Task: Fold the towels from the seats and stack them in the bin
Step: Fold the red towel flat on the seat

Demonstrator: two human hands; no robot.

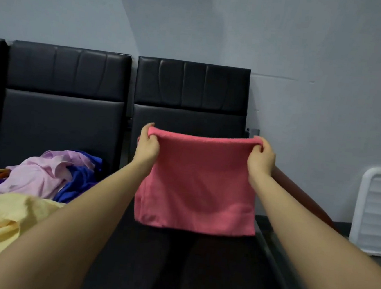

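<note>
Wall: plain pale grey painted wall (312, 51), smooth, with faint marks on the right.
Seats: a row of black padded leatherette seats (64, 107) with panelled, stitched backrests; the right-hand seat pan (184, 261) is flat and dark.
Bin: a white plastic bin with a ribbed, slatted side (377, 211) stands at the right of the seats, against the wall.
Held towel: a coral-pink terry towel, folded to a rough square (198, 185), hangs in the air above the right-hand seat, top edge stretched taut, lower edge just above the seat pan.
Loose pile: on the left seat lie a crumpled pale-yellow waffle-textured towel (0, 223), a soft lilac-pink towel (38, 177) and a royal-blue towel (77, 179), overlapping.
Hands: the left hand (148, 144) pinches the towel's top left corner; the right hand (262, 157) pinches the top right corner, fingers curled over the edge.
</note>
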